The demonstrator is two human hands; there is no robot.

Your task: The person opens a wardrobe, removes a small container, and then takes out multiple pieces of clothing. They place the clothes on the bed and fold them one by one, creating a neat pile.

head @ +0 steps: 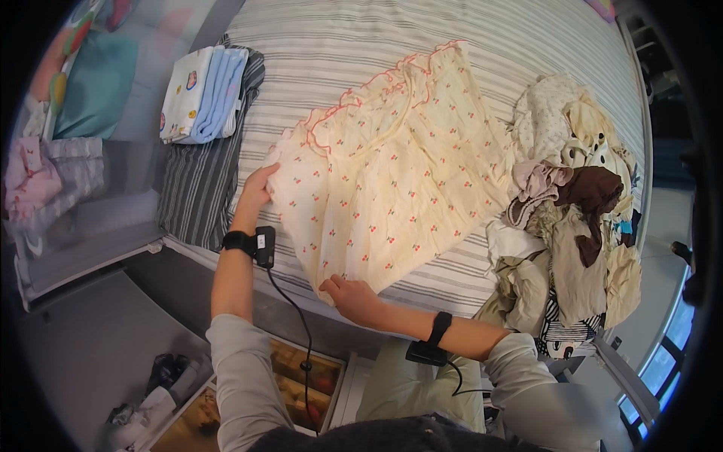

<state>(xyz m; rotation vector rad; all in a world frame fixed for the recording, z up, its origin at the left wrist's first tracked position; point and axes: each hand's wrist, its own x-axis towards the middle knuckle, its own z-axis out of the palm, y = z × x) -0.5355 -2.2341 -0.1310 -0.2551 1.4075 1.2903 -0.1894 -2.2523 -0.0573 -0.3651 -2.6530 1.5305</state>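
Observation:
A cream cherry-print garment with a ruffled, red-edged trim (390, 186) lies spread out on a striped bedsheet (316, 34). At its left edge, my left hand (261, 183) grips the cloth between thumb and fingers. My right hand (353, 299) pinches the garment's lower corner near the edge of the bed. Each wrist wears a black strap with a small device and a cable. The garment's right side touches a heap of crumpled clothes (576, 237).
Folded white and blue cloths (203, 96) rest on a dark striped fabric (197, 186) at the left. Beyond them are a teal cloth (96, 85) and a pink garment (31, 175). A drawer or box with wooden-looking contents (310, 384) stands below the bed.

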